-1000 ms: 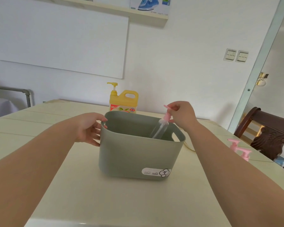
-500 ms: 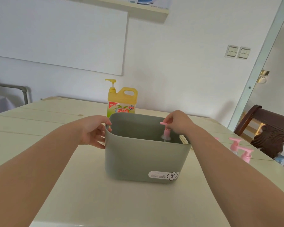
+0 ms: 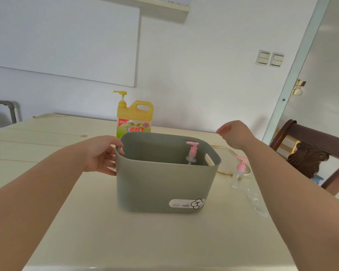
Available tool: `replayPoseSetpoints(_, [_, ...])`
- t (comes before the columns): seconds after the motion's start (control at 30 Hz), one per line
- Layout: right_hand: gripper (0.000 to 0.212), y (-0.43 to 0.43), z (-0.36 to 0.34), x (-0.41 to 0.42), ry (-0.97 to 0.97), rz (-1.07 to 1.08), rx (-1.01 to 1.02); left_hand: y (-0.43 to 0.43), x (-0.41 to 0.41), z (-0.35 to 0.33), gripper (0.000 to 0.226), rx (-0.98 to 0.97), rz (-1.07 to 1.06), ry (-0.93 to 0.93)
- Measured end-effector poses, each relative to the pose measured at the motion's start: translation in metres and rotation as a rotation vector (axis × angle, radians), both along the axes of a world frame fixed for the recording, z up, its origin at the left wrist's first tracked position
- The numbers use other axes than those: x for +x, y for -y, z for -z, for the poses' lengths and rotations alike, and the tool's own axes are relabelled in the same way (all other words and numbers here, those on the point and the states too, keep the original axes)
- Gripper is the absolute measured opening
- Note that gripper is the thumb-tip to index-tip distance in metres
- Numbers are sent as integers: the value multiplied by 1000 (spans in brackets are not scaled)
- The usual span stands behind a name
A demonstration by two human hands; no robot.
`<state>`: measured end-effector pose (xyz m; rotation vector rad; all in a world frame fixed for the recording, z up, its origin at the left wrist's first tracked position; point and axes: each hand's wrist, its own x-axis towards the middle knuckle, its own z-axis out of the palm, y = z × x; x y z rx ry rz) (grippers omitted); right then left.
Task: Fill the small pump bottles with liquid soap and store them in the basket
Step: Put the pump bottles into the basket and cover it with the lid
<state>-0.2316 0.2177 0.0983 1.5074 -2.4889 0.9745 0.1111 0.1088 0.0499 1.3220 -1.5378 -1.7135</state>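
The left hand (image 3: 103,155) is clamped on the basket (image 3: 160,184) rim. The right hand (image 3: 234,133) is held empty, loosely curled, above its far right corner. One bottle (image 3: 191,153) stands inside. A second bottle (image 3: 238,173), on the table (image 3: 86,231) beside it, could be toppled by the right forearm (image 3: 282,182).

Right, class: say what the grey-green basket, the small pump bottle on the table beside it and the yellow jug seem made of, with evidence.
The basket: probably matte moulded plastic; even colour, rounded corners, cut-out handle. The small pump bottle: likely clear glossy plastic; table shows through, pink opaque pump. The yellow jug: opaque, slightly glossy plastic; moulded handle, printed label.
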Motion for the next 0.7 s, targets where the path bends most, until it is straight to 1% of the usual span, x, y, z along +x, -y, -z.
replayPoseSetpoints(0.07, [39, -10, 2, -11, -69, 53, 124, 0, -3, 0, 14, 2, -1, -6])
replayPoseSetpoints(0.13, [45, -14, 9, -20, -138, 59, 293, -2, -7, 0, 13, 9, -1, -19])
replayPoseSetpoints(0.2, [50, -15, 18, -26, -181, 73, 411, -4, -12, 0, 13, 12, 2, -21])
replayPoseSetpoints(0.33, [58, -12, 35, -29, -214, 109, 475, -8, -18, 1, 14, 7, 15, -17])
replayPoseSetpoints(0.4, [53, -9, 42, -27, -253, 129, 544, -8, -19, 1, 14, 4, 19, -17])
replayPoseSetpoints(0.43, [43, -8, 45, -25, -276, 143, 584, -8, -19, 1, 14, 3, 22, -18])
replayPoseSetpoints(0.5, [13, -4, 50, -25, -311, 214, 640, -7, -19, 1, 14, 1, 21, -20])
replayPoseSetpoints(0.53, [14, -2, 53, -27, -312, 251, 635, -7, -19, 1, 13, -1, 20, -21])
replayPoseSetpoints(0.6, [25, 1, 58, -28, -317, 282, 608, -6, -19, 2, 13, -5, 22, -22])
replayPoseSetpoints(0.7, [24, 2, 60, -31, -347, 301, 555, -4, -18, 3, 14, -7, 31, -23])
